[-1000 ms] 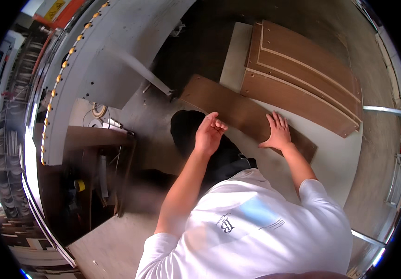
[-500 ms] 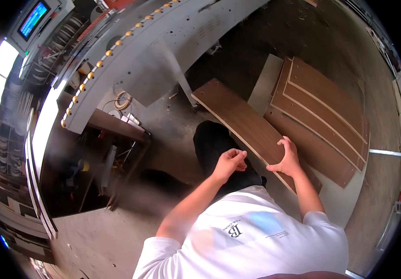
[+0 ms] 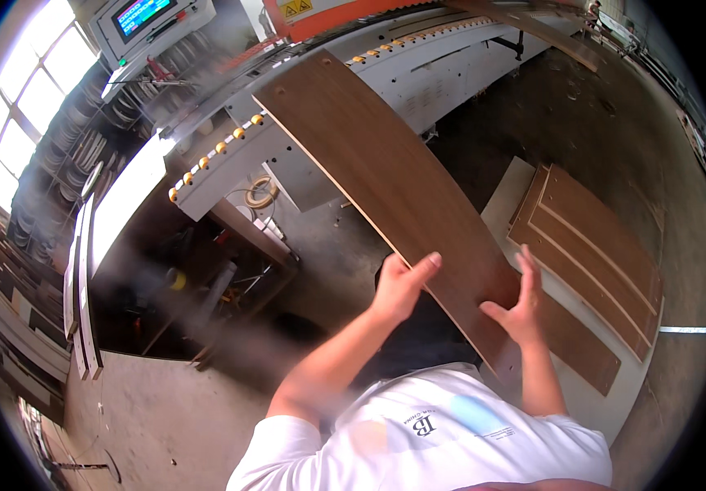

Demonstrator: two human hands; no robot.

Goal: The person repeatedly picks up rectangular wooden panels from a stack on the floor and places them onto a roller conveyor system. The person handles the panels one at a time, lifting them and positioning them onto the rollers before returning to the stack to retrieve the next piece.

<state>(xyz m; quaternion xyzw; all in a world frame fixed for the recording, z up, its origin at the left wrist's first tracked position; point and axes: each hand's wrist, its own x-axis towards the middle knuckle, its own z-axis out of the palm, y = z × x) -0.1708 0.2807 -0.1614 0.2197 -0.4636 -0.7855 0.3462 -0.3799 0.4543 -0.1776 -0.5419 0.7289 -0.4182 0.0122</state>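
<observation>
A long brown wood-grain panel [image 3: 385, 176] slants up and away in front of me, its far end raised before the machine. My left hand [image 3: 402, 286] is closed on the panel's left edge, with the thumb on the top face and the fingers hidden beneath. At the right edge near the close end is my right hand [image 3: 521, 307], its fingers stretched and apart; the thumb lies over the panel's face. Whether it presses on the wood I cannot tell. Several similar brown panels [image 3: 590, 237] are stacked on the right.
A grey machine bed with a row of yellow rollers [image 3: 222, 148] runs across the front, with a lit control screen [image 3: 143, 18] behind. An open dark cabinet [image 3: 169, 327] holding tools stands at left. A tape roll [image 3: 261, 193] lies near it.
The panel has risen and swung up toward the machine, away from the stack. My left hand has taken hold of its left edge. My right fingers have straightened; the view has tilted upward.
</observation>
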